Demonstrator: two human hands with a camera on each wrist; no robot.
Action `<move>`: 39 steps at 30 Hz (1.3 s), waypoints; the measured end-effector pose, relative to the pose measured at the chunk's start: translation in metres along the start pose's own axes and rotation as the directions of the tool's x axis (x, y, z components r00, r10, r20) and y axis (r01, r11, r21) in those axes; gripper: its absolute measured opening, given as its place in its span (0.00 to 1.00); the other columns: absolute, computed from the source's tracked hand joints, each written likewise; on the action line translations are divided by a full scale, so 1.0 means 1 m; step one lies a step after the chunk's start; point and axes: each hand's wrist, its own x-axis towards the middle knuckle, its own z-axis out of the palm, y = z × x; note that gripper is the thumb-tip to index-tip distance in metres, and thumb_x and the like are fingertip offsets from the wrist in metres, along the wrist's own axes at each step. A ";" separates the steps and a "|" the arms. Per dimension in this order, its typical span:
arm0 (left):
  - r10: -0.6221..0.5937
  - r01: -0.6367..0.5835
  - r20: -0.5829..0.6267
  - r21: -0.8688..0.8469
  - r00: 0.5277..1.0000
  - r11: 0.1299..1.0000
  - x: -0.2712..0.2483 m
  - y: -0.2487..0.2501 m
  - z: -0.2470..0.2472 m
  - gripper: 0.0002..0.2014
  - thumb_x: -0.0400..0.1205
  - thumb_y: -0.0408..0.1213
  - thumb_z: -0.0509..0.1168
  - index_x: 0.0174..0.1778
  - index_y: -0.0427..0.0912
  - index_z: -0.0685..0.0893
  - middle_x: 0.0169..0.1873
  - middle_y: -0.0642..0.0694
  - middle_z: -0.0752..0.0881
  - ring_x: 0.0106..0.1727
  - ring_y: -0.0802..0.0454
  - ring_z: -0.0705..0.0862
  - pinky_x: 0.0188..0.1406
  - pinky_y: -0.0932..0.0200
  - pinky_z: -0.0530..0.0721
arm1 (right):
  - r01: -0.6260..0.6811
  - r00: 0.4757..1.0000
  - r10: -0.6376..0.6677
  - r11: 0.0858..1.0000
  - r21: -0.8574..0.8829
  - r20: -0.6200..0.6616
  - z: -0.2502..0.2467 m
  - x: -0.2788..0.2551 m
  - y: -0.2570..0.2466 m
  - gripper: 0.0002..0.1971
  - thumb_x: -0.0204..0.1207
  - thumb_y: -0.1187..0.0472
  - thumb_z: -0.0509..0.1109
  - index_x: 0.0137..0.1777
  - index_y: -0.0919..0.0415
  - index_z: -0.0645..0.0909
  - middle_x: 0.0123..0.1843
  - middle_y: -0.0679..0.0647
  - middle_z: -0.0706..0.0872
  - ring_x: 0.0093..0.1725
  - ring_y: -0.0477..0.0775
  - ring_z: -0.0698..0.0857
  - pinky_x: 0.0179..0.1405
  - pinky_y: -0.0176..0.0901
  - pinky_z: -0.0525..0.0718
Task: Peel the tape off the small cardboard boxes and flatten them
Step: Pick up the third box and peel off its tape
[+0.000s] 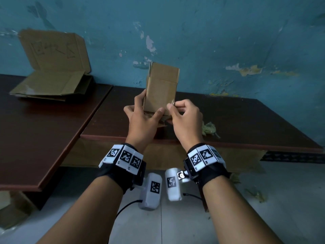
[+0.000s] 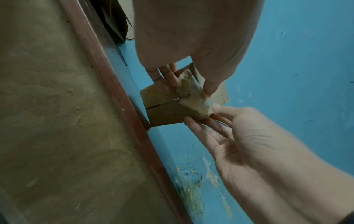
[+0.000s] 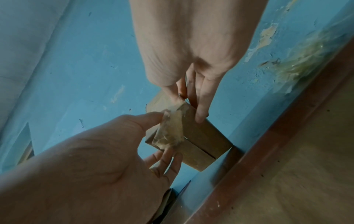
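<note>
Table: the dark reddish-brown wooden table (image 1: 246, 124) carried the work; the hands held the box above its front part, clear of the top.
Flattened stack: brown cardboard sheets, opened flat (image 1: 52, 85), lay on the adjoining tabletop at far left, so some boxes looked finished.
Box in hand: the small upright brown cardboard box (image 1: 161, 88) kept its shape; I judged it mid-peel and flattening not yet begun.
Left hand: the left hand (image 1: 142, 117) was clamped on the box's lower part, thumb on the near face.
Right hand: the right hand (image 1: 186, 117) was pinched on the tape at the box's right edge.
Tape: the crumpled translucent yellowish tape strip (image 3: 169, 131) was partly lifted, one end stuck to the bottom flaps.
Discarded tape: a pale wad (image 1: 209, 130) sat just right of the hands.
Views: only the wrist cameras showed the bottom seam and peeled tape; only the head camera showed the stack and wad.
</note>
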 end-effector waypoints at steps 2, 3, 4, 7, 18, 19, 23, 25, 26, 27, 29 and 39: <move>-0.002 0.002 -0.008 0.028 1.000 1.000 0.001 -0.001 0.000 0.37 0.84 0.43 0.79 0.86 0.62 0.70 0.68 0.45 0.65 0.63 0.55 0.80 0.69 0.52 0.90 | 0.004 1.000 -0.004 1.000 -0.005 0.011 -0.001 0.002 0.000 0.05 0.86 0.57 0.75 0.52 0.58 0.89 0.45 0.47 0.92 0.41 0.46 0.92 0.46 0.59 0.95; -0.008 0.008 -0.010 0.050 1.000 0.999 0.001 -0.002 0.000 0.36 0.83 0.46 0.79 0.84 0.66 0.70 0.67 0.46 0.65 0.67 0.49 0.80 0.72 0.47 0.88 | 0.002 1.000 -0.002 1.000 -0.005 0.022 -0.001 0.003 0.001 0.05 0.87 0.58 0.74 0.51 0.58 0.88 0.45 0.48 0.92 0.40 0.46 0.92 0.45 0.59 0.95; -0.015 0.016 -0.018 0.078 1.000 0.997 0.001 -0.003 0.000 0.35 0.83 0.49 0.79 0.83 0.68 0.70 0.67 0.47 0.65 0.70 0.44 0.78 0.75 0.42 0.85 | 0.001 0.999 -0.001 1.000 -0.008 0.034 -0.002 0.004 0.001 0.05 0.87 0.60 0.73 0.51 0.58 0.88 0.44 0.47 0.91 0.39 0.45 0.92 0.45 0.58 0.95; -0.045 0.052 -0.050 0.153 0.998 0.987 0.000 -0.001 0.000 0.32 0.85 0.53 0.76 0.84 0.67 0.70 0.68 0.45 0.67 0.73 0.42 0.68 0.78 0.43 0.76 | 0.006 0.998 -0.004 0.999 -0.034 0.059 -0.005 0.005 0.003 0.07 0.89 0.64 0.69 0.49 0.58 0.86 0.50 0.45 0.92 0.43 0.41 0.91 0.46 0.54 0.94; 0.010 0.016 -0.208 0.120 0.978 0.993 -0.006 0.014 -0.009 0.28 0.86 0.57 0.73 0.82 0.62 0.80 0.63 0.49 0.71 0.54 0.66 0.79 0.64 0.59 0.82 | -0.010 0.993 -0.010 0.985 0.171 0.117 0.002 0.005 0.007 0.14 0.91 0.66 0.65 0.48 0.47 0.83 0.51 0.58 0.93 0.51 0.58 0.95 0.43 0.58 0.97; 0.004 0.023 -0.219 0.121 0.976 0.992 -0.006 0.016 -0.010 0.27 0.85 0.58 0.73 0.82 0.62 0.80 0.63 0.50 0.72 0.55 0.66 0.79 0.64 0.59 0.81 | -0.009 0.992 -0.014 0.982 0.191 0.122 0.003 0.004 0.006 0.14 0.91 0.66 0.65 0.49 0.47 0.83 0.51 0.58 0.92 0.51 0.58 0.95 0.42 0.57 0.97; -0.022 0.052 -0.241 0.119 0.970 0.992 -0.005 0.018 -0.013 0.27 0.85 0.61 0.72 0.81 0.65 0.81 0.61 0.52 0.72 0.56 0.65 0.80 0.70 0.54 0.84 | -0.019 0.992 -0.012 0.970 0.244 0.125 0.004 0.002 0.004 0.09 0.91 0.66 0.65 0.56 0.50 0.83 0.53 0.57 0.93 0.52 0.57 0.95 0.42 0.58 0.97; -0.036 0.063 -0.246 0.100 0.968 0.993 -0.004 0.018 -0.013 0.26 0.85 0.62 0.72 0.80 0.66 0.82 0.60 0.54 0.73 0.57 0.64 0.81 0.72 0.48 0.85 | -0.022 0.993 -0.008 0.968 0.251 0.120 0.003 0.002 0.004 0.10 0.91 0.65 0.66 0.67 0.52 0.80 0.53 0.54 0.94 0.52 0.55 0.95 0.43 0.55 0.97; -0.042 0.067 -0.249 0.091 0.968 0.994 -0.004 0.018 -0.014 0.25 0.85 0.62 0.72 0.79 0.66 0.83 0.60 0.54 0.73 0.58 0.63 0.82 0.72 0.46 0.86 | -0.019 0.993 -0.012 0.968 0.249 0.121 0.003 0.002 0.003 0.12 0.91 0.65 0.67 0.71 0.54 0.79 0.54 0.53 0.94 0.53 0.54 0.95 0.43 0.54 0.97; -0.047 0.071 -0.251 0.086 0.967 0.994 -0.003 0.017 -0.014 0.25 0.85 0.62 0.72 0.79 0.66 0.83 0.60 0.54 0.73 0.59 0.62 0.82 0.72 0.46 0.86 | -0.011 0.991 -0.021 0.969 0.246 0.129 0.003 0.002 0.003 0.13 0.91 0.65 0.66 0.72 0.56 0.80 0.55 0.53 0.94 0.52 0.53 0.95 0.43 0.54 0.97; -0.050 0.074 -0.254 0.083 0.966 0.994 -0.002 0.017 -0.014 0.24 0.85 0.61 0.72 0.78 0.66 0.83 0.60 0.54 0.73 0.59 0.62 0.82 0.71 0.45 0.87 | 0.006 0.988 -0.042 0.970 0.242 0.146 0.003 0.002 0.002 0.12 0.91 0.66 0.65 0.70 0.58 0.85 0.56 0.55 0.95 0.51 0.52 0.96 0.43 0.56 0.97; -0.077 0.090 -0.267 0.036 0.961 0.995 0.002 0.012 -0.015 0.22 0.87 0.59 0.69 0.78 0.63 0.85 0.63 0.51 0.76 0.58 0.60 0.82 0.54 0.69 0.77 | -0.030 0.986 -0.025 0.948 0.317 0.167 -0.006 0.000 -0.001 0.06 0.87 0.63 0.73 0.57 0.59 0.93 0.50 0.57 0.94 0.52 0.56 0.95 0.44 0.57 0.97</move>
